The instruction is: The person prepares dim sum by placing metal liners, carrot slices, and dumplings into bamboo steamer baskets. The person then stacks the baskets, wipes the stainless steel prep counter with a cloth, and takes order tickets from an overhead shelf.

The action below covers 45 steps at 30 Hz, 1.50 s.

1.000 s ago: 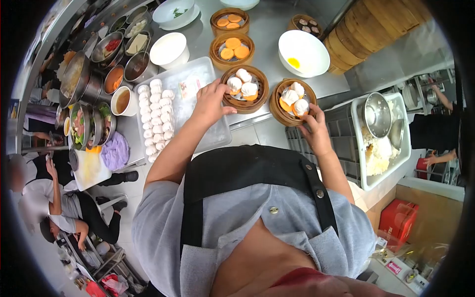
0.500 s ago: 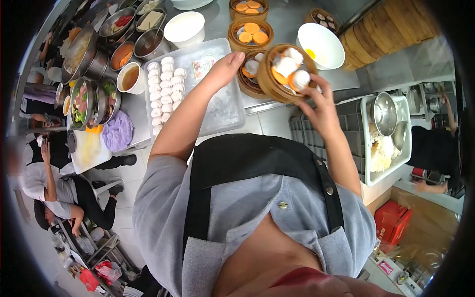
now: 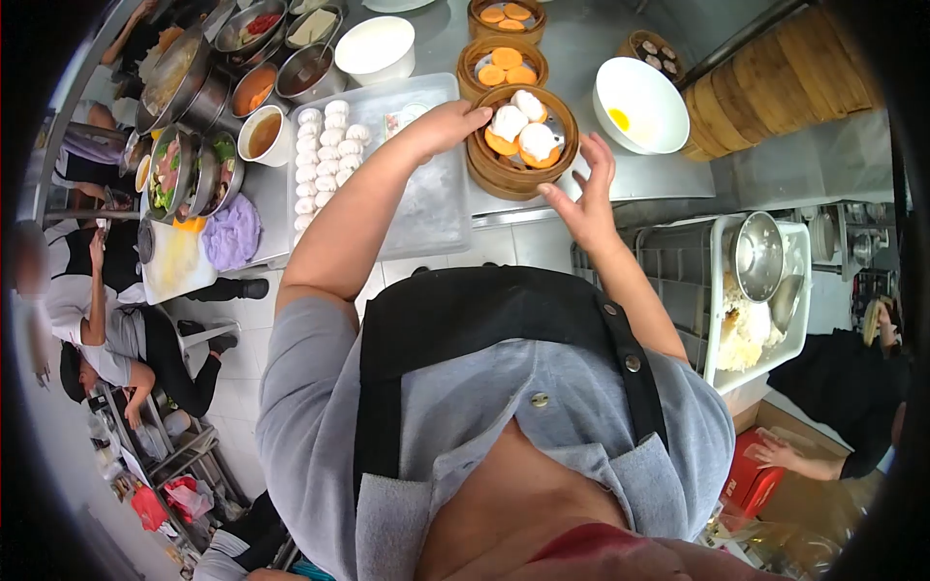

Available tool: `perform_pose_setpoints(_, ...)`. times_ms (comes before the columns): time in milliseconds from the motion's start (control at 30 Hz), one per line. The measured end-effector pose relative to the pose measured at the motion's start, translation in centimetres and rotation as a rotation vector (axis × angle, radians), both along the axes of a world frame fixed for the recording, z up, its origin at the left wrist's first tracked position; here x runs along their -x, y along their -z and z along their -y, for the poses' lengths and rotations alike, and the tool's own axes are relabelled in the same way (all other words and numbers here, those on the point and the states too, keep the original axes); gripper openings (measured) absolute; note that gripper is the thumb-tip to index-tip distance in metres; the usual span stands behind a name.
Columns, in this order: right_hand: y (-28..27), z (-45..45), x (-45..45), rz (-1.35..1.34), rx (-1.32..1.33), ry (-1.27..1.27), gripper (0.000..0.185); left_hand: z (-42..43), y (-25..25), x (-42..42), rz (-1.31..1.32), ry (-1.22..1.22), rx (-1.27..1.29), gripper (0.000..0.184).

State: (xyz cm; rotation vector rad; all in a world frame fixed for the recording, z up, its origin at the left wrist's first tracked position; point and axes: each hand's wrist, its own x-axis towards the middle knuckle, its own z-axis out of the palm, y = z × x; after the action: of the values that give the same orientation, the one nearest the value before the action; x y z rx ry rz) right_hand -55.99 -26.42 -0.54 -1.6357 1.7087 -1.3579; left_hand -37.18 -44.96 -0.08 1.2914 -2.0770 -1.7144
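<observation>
A bamboo steamer (image 3: 566,114) with three white buns on orange slices is stacked on another steamer near the counter's front edge. My left hand (image 3: 444,128) touches its left rim with the fingertips, and what the fingers hold, if anything, is hard to make out. Just off the stack's right side, my right hand (image 3: 587,198) has its fingers spread and nothing in them. Behind the stack stand two steamers with orange slices, the nearer one (image 3: 504,66) close to the stack. Left of my left hand is a plastic tray (image 3: 436,208) with rows of white buns (image 3: 327,160).
A white bowl (image 3: 641,107) with something yellow stands at right, beside a long stack of bamboo steamers (image 3: 775,82). Metal bowls of ingredients (image 3: 254,87) and a purple cloth (image 3: 231,232) are at left. Other people work at both sides; a white bin (image 3: 715,334) is at right.
The right steamer was lifted and moved left onto the steamer beside it. My right hand has let go and opened. A person at right now reaches toward a red box.
</observation>
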Motion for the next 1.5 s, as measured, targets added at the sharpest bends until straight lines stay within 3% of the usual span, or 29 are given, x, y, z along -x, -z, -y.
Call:
perform_pose_setpoints(67,1.2,0.0,0.4,0.446,-0.110,-0.045,0.074,-0.8,0.1,0.5,-0.006,0.027,0.026,0.052)
perform_pose_setpoints(100,1.4,0.1,1.1,0.462,-0.160,-0.139,0.074,-1.9,-0.8,1.0,-0.022,0.038,0.034,0.051)
perform_pose_setpoints(133,1.6,0.2,1.4,0.518,-0.135,-0.119,0.082,-2.7,-0.8,1.5,-0.019,0.049,0.046,0.053)
perform_pose_setpoints(200,1.6,-0.3,2.1,0.615,-0.199,0.008,0.078,-4.3,-0.8,2.4,-0.034,0.008,-0.032,0.057)
perform_pose_setpoints(300,0.8,-1.0,2.7,0.677,-0.209,-0.005,0.076,-7.8,-1.9,3.1,-0.150,-0.150,-0.242,0.063)
perform_pose_setpoints(400,1.0,-1.4,2.8,0.769,-0.264,0.008,0.074,-9.9,-0.9,3.5,-0.255,-0.360,-0.684,0.068)
perform_pose_setpoints(533,1.8,-1.4,1.8,0.810,-0.317,0.079,0.072,-9.4,-0.2,2.5,-0.577,-0.272,-0.851,0.067)
perform_pose_setpoints(733,0.6,-0.9,1.3,0.890,-0.314,0.020,0.068,-10.0,-1.9,1.7,-0.604,-0.285,-0.785,0.066)
perform_pose_setpoints(900,-6.2,1.7,3.2,0.869,-0.249,-0.197,0.069,-9.1,-10.9,3.2,-0.582,-0.335,-0.639,0.063)
perform_pose_setpoints(1067,-10.5,10.2,9.9,0.857,-0.228,-0.271,0.054,-2.3,-15.9,9.2,-0.640,-0.281,-0.503,0.054)
perform_pose_setpoints(1133,-13.5,13.1,12.0,0.815,-0.238,-0.242,0.053,1.7,-15.8,12.3,-0.687,-0.295,-0.523,0.053)
perform_pose_setpoints(1300,-11.8,22.7,18.9,0.740,-0.289,0.012,0.066,10.4,-11.4,20.6,-0.766,-0.402,-0.564,0.056)
perform_pose_setpoints(1400,-9.3,27.7,21.8,0.900,-0.262,0.099,0.073,14.0,-8.2,24.4,-0.810,-0.433,-0.618,0.056)
perform_pose_setpoints(1500,-6.2,31.4,24.2,0.742,-0.250,0.296,0.072,15.9,-6.7,27.1,-0.818,-0.432,-0.605,0.055)
